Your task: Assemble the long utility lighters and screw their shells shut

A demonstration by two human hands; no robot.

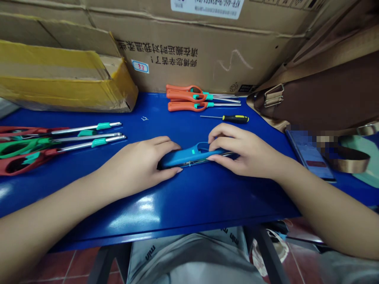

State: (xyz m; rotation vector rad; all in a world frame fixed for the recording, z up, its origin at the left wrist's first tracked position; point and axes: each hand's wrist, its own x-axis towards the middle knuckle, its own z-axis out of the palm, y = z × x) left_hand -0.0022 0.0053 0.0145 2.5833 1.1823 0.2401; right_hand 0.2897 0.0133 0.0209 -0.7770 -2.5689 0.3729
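A blue long-necked gas lighter (189, 155) lies just above the blue table top (142, 177), its inner metal parts showing along the near side. My left hand (151, 159) grips the handle end between thumb and fingers. At the other end, my right hand (237, 150) pinches the lighter by its trigger loop and metal neck. Part of the neck is hidden behind the right fingers. Beyond the hands lies a black and yellow screwdriver (236, 118), tip to the left.
Several orange lighters (186, 105) lie at the back by a large cardboard box (213, 71). Red and green lighters (26, 148) lie at left, below a yellow-taped box (68, 90). A phone (309, 154) and brown bag (322, 86) sit at right.
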